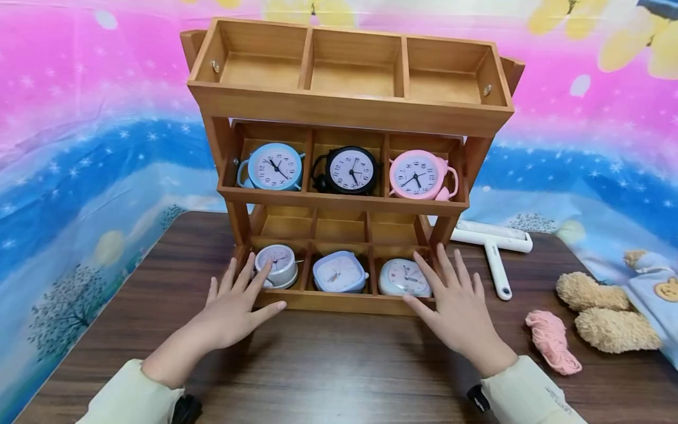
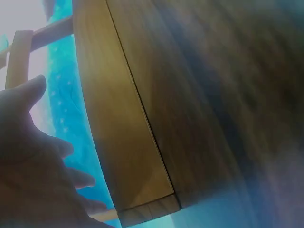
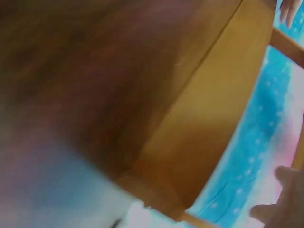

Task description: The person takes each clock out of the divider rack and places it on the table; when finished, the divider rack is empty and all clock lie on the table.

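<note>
A three-tier wooden rack (image 1: pixel 349 112) stands on the table. Its middle tier holds a blue alarm clock (image 1: pixel 275 167), a black one (image 1: pixel 351 171) and a pink one (image 1: pixel 418 175). Along the bottom tier sit a round white clock (image 1: pixel 278 266), a lavender clock (image 1: pixel 340 272) and a pale clock (image 1: pixel 405 278). My left hand (image 1: pixel 230 315), fingers spread, is at the bottom left corner, a fingertip overlapping the white clock. Spread likewise, my right hand (image 1: pixel 461 306) is at the bottom right corner beside the pale clock. The left wrist view shows the rack's front board (image 2: pixel 118 118) past the left hand (image 2: pixel 38 156).
Right of the rack, a white T-shaped tool (image 1: pixel 492 244) lies on the dark wooden table (image 1: pixel 339 365). Nearer the front are a pink yarn skein (image 1: pixel 552 343) and a plush toy (image 1: pixel 617 330). A colourful patterned cloth (image 1: pixel 106 147) hangs behind.
</note>
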The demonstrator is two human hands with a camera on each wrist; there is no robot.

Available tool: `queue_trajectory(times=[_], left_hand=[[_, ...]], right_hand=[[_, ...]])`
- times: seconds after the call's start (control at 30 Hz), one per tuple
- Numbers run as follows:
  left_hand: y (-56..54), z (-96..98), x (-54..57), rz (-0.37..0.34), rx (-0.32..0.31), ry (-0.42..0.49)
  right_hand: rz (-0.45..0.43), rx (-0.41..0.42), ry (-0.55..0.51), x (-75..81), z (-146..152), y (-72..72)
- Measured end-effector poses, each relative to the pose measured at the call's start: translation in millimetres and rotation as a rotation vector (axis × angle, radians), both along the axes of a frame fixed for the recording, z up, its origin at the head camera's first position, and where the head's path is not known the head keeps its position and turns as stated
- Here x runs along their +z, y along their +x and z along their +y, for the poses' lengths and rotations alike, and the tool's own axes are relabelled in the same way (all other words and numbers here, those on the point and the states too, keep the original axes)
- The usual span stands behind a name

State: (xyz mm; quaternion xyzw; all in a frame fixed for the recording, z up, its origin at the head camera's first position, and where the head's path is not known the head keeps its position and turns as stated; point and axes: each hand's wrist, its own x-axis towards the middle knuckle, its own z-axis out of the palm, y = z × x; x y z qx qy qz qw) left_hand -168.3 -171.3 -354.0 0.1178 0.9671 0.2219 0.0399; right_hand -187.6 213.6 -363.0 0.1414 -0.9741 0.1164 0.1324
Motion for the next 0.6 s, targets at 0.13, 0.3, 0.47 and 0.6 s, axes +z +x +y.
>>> queue_trajectory(times=[0.13,0.3,0.47,0.6], left_hand=[[-9.3,-6.8,1.5,-0.018,-0.002,0.039],[-25.5,-16.9,3.4,-0.013,0.009,0.101],[-39.3,-26.2,0.3,-0.088,0.049,0.176],[-44.8,-31.3,-4.0,-0.166,0.1,0.177]], right_hand=[[0.204,0.136,-0.024,19.7,-22.5,-6.0],[0.426,0.327,-0.038,56.2,-61.5,-19.4],[0.498,0.421,-0.003,95.9,-110.5,-38.2],[0.421,0.412,0.061,122.5,-150.6,-51.4]])
